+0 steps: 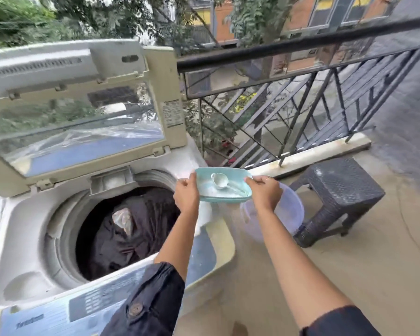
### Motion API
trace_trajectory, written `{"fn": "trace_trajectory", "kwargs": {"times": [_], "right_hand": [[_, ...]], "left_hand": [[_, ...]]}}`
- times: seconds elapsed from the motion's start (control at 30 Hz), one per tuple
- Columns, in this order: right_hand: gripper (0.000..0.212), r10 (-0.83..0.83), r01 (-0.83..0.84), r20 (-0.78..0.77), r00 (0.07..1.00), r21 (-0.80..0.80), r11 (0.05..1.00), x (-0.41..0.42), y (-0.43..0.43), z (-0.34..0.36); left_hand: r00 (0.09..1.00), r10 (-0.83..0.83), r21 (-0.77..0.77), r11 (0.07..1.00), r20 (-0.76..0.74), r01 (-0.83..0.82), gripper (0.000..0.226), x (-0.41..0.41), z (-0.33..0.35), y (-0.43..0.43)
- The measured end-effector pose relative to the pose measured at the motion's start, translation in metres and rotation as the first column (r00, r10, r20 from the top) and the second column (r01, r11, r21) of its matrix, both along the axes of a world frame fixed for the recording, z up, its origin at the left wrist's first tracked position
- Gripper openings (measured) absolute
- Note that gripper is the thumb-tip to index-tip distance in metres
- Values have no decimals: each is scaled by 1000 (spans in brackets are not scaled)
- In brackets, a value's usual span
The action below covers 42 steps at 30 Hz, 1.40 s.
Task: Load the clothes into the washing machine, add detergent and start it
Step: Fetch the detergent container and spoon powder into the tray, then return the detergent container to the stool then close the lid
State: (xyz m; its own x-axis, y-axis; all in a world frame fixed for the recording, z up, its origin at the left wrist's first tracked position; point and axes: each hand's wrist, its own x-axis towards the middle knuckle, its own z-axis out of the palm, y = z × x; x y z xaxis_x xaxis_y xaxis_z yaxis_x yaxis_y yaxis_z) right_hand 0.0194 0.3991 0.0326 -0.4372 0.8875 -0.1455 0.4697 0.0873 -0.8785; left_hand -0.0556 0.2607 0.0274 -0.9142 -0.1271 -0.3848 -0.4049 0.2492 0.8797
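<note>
Head view: detergent tub (222,199) in left hand (186,195), right hand (264,192)

tub (224,190) between left hand (186,197) and right hand (264,192): smooth plastic | clothes (131,231) left of left hand: dark cloth, faint sheen | basin (289,214) under right hand: translucent plastic | stool (337,190) to its right: dark woven texture | railing (301,44) beyond: matt black metal
</note>
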Motion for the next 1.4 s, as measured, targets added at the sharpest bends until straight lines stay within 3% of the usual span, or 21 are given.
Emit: {"fn": "trace_trajectory", "kwargs": {"times": [0.43, 0.8, 1.13, 1.4], "right_hand": [[22, -182, 183, -32, 983, 12, 983, 67, 126, -9], [23, -373, 373, 69, 925, 18, 928, 75, 256, -37], [23, -510, 508, 167, 844, 57, 860, 63, 383, -62], [23, -626, 651, 206, 752, -90, 753, 67, 446, -116]], "left_hand": [[988, -152, 79, 985, -33, 154, 33, 37, -17, 148], [945, -328, 174, 929, -13, 325, 21, 28, -46, 298], [888, -445, 193, 887, 114, 420, 25, -1, -77, 449], [833, -477, 315, 866, 282, 389, 17, 4, -120, 524]]}}
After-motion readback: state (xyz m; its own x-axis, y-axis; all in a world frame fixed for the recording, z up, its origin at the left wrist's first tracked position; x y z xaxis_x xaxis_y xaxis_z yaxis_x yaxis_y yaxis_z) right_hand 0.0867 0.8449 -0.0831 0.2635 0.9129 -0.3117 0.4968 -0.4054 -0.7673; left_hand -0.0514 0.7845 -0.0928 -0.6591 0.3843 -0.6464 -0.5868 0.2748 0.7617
